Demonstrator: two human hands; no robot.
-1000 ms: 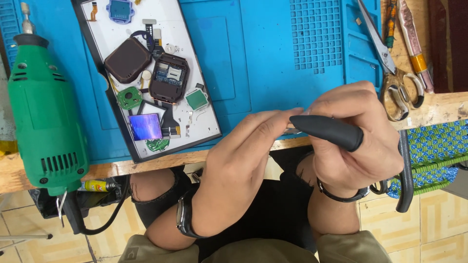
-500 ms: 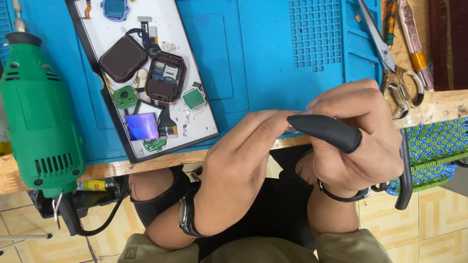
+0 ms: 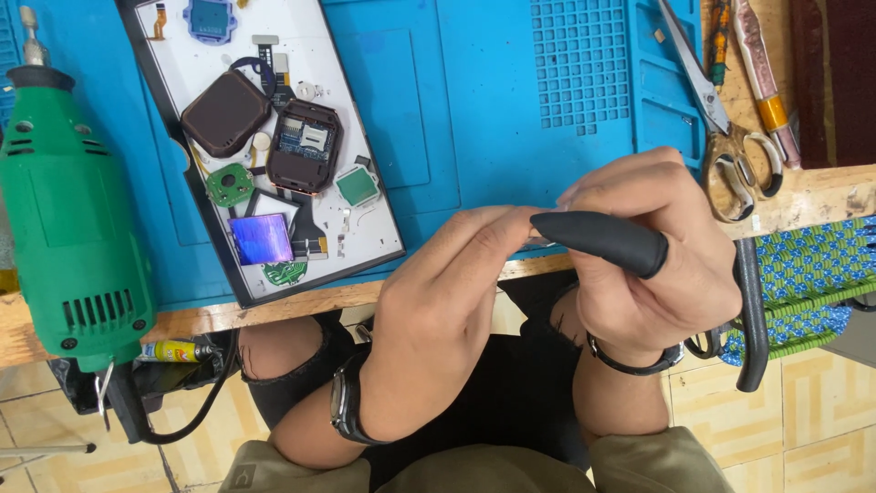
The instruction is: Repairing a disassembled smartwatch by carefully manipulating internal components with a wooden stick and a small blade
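My left hand [image 3: 447, 310] and my right hand [image 3: 666, 265] meet just in front of the bench edge, above my lap. A black rubber finger cover [image 3: 598, 239] sits over the right index finger, which points left. The left fingertips are pinched together at the tip of that cover. The other right fingers are curled, and whatever lies between the two hands is hidden. A dark watch is on my left wrist and a thin black band on my right.
A blue work mat [image 3: 493, 110] covers the wooden bench. A white tray [image 3: 383, 228] holds several parts of a taken-apart smartwatch. A green rotary tool [image 3: 73, 228] lies at the left. Scissors [image 3: 730, 137] and hand tools lie at the right, with a woven seat [image 3: 803, 283] below.
The hands stay together in nearly the same pose. The view has shifted slightly, so the tray and green tool sit a little higher and further left.
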